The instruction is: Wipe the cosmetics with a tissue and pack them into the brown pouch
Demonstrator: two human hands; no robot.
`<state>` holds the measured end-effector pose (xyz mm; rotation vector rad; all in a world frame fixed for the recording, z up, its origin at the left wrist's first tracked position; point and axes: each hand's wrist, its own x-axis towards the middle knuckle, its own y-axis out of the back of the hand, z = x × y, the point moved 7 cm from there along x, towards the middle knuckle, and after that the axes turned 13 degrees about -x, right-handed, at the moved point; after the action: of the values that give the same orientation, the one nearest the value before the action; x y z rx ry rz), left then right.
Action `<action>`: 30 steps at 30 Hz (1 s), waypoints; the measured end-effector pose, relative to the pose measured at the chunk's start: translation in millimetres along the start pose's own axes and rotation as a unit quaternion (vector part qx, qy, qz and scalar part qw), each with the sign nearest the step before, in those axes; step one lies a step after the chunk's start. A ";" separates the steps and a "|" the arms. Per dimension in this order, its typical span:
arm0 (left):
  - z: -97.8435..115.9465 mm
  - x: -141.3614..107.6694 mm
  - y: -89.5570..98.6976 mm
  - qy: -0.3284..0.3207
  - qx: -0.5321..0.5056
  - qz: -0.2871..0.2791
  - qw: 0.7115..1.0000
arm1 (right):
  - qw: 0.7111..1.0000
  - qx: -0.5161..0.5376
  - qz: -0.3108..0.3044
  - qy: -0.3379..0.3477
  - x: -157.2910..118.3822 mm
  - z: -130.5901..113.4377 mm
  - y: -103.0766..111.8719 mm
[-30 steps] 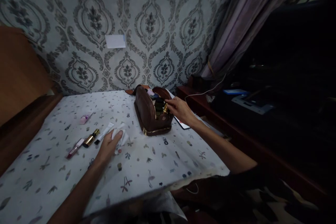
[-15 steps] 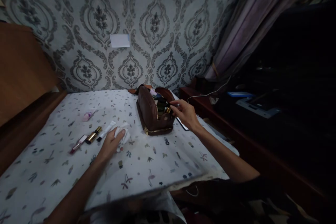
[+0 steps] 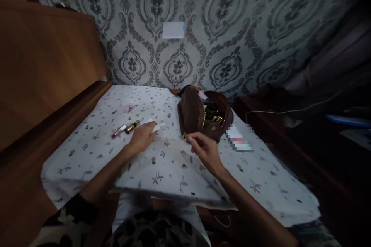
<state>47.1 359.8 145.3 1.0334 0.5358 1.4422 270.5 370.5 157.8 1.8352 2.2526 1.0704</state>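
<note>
My left hand [image 3: 142, 138] is closed on a crumpled white tissue [image 3: 159, 126], low over the patterned tablecloth. Just left of it lie a gold-and-black tube [image 3: 132, 127] and a clear lip gloss tube [image 3: 118, 131] with a dark red end. My right hand [image 3: 206, 152] has its thumb and forefinger pinched together in front of the brown cosmetic bag [image 3: 191, 110], close to its gold zipper pulls [image 3: 184, 136]. Whether the fingertips hold anything is too small to tell. The bag stands unzipped, with several small items inside, among them a gold-capped one [image 3: 218, 119].
A small pink item [image 3: 129, 108] lies at the back left of the tablecloth [image 3: 171, 170]. Right of the bag is a pixelated flat object [image 3: 238, 139]. A wooden cabinet [image 3: 52, 65] borders the left side; a white cable [image 3: 278, 112] runs at the right.
The view has swung left. My right hand has come away from the bag's opening to its front left corner. My left hand, still with the tissue, now covers most of the white tube.
</note>
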 end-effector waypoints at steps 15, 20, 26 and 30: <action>-86.5 5.9 20.2 0.143 0.166 -0.053 0.974 | 0.915 0.319 -0.193 -0.155 19.4 1.2 -153.4; -75.7 10.4 37.4 0.090 0.064 0.097 0.989 | 0.907 0.351 -0.188 -0.135 15.2 7.8 -158.1; -11.6 24.2 17.4 0.036 -0.215 0.134 0.967 | 0.869 0.442 -0.198 -0.101 16.0 -1.0 -153.5; 6.6 31.3 0.1 0.042 -0.296 0.141 0.944 | 0.878 0.424 -0.187 -0.122 18.7 8.5 -150.1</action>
<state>56.2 388.0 157.3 0.5786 -0.0087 1.7584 141.7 382.1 78.9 1.4410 2.9530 -0.2687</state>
